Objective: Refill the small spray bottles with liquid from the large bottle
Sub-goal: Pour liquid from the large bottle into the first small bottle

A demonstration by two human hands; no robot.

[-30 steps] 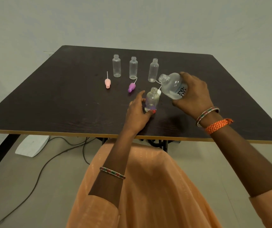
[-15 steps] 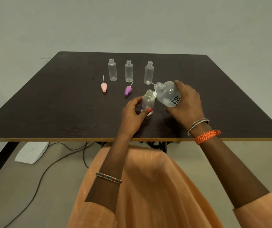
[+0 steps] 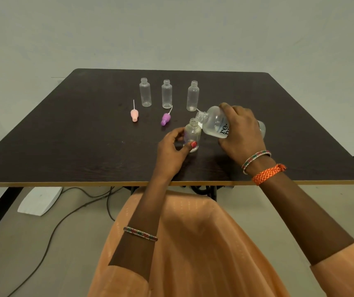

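Note:
My left hand (image 3: 171, 151) grips a small clear bottle (image 3: 192, 133) that stands uncapped on the dark table (image 3: 64, 136). My right hand (image 3: 241, 131) holds the large clear bottle (image 3: 214, 123) tilted left, its open mouth just above and to the right of the small bottle's neck. Three more small clear bottles (image 3: 145, 92) (image 3: 166, 94) (image 3: 192, 95) stand uncapped in a row farther back. A pink spray cap (image 3: 134, 114) and a purple spray cap (image 3: 166, 118) lie in front of them. A white cap behind the large bottle is mostly hidden.
The table's front edge (image 3: 86, 183) runs just in front of my wrists. On the floor below left lie a white flat object (image 3: 40, 200) and black cables (image 3: 81, 202). My lap in orange cloth fills the lower middle.
The large bottle's mouth has dropped closer to the small bottle's neck. My left hand's fingers have closed around the small bottle. The view has shifted slightly, with the table lower in the frame.

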